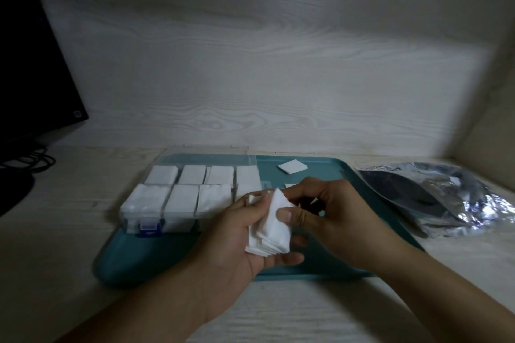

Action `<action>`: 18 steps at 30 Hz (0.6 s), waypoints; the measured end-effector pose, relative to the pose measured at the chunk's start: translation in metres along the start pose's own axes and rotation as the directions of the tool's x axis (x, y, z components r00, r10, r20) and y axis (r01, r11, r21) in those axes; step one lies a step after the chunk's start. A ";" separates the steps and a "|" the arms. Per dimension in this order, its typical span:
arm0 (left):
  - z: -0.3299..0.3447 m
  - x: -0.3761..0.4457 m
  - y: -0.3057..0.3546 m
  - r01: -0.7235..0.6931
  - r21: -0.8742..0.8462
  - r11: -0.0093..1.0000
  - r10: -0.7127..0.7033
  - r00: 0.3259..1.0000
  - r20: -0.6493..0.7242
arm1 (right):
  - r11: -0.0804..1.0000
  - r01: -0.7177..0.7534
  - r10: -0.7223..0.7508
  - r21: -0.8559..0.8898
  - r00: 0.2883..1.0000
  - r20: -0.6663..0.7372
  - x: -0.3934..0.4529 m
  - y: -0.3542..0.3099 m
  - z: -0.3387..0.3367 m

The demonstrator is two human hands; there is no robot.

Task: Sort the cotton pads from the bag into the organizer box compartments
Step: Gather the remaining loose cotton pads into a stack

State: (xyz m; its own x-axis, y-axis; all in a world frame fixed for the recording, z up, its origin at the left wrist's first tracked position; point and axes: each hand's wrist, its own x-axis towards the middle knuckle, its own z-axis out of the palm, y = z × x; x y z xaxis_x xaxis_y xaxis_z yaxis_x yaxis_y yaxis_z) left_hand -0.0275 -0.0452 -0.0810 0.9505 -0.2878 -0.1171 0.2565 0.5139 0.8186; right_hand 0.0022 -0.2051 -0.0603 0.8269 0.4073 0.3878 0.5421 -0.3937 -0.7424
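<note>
Between the two hands, above the near edge of the tray (178, 262), sits a fanned stack of pads (269, 227). The left hand (237, 245) cradles the stack from below, fingers curled round its underside, and the right hand (315, 214) pinches its top sheet under the thumb, so both are clamped on the same stack. The sheets are splayed at the lower edge, not squared, and I judge that this is the main risk: thin, light pads held in a loose fan could slip out singly onto the tray or table if either hand eases off, and a crooked stack may catch on a divider instead of dropping into a cell.

Just left of the hands stands the box (178, 203) on the tray, its visible compartments already white with pads. The near-right cell is the likely target, but the hands cover it, so whether it is empty or part filled cannot be told. A loose pad (289, 166) lies on the far part of the tray, and another white scrap peeps out behind the right hand, mostly hidden.

Right of the tray lies the bag (434, 198), crumpled and shiny; its mouth is dark, and any pads left inside are not visible. A dark monitor (33, 64) is cut off at the left edge.
</note>
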 end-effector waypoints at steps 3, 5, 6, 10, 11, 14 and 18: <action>-0.001 0.000 0.000 0.009 -0.004 1.000 -0.009 1.000 0.009 | 1.000 0.011 -0.011 -0.011 0.999 -0.041 -0.001 0.002 0.001; -0.001 -0.001 -0.001 0.012 -0.012 1.000 -0.012 1.000 0.005 | 0.999 0.025 -0.027 -0.039 0.998 -0.065 -0.001 0.005 0.001; -0.001 -0.001 -0.001 0.013 -0.015 1.000 -0.013 1.000 0.002 | 0.998 0.031 -0.035 -0.060 0.998 -0.061 -0.001 0.006 0.003; -0.001 -0.003 -0.002 -0.005 -0.003 1.000 0.005 1.000 0.010 | 0.985 0.101 -0.103 -0.139 0.995 -0.008 -0.003 0.011 0.007; 0.000 -0.002 -0.002 -0.016 0.006 1.000 0.016 1.000 0.009 | 0.983 0.115 -0.115 -0.142 0.993 0.011 -0.003 0.012 0.007; 0.002 -0.001 -0.002 -0.026 0.015 1.000 0.026 1.000 0.017 | 0.979 0.111 -0.112 -0.169 0.994 0.007 -0.003 0.013 0.007; 0.002 -0.002 -0.002 -0.076 0.153 0.985 0.069 0.996 0.047 | 0.966 0.111 -0.120 -0.235 0.993 -0.024 -0.005 0.010 0.006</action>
State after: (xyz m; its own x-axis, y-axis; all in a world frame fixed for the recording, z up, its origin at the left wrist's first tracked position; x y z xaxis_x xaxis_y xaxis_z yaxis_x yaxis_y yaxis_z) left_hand -0.0301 -0.0477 -0.0810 0.9567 -0.2893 -0.0334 0.1538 0.4047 0.9014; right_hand 0.0022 -0.2058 -0.0731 0.7595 0.4315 0.4868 0.6502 -0.5287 -0.5456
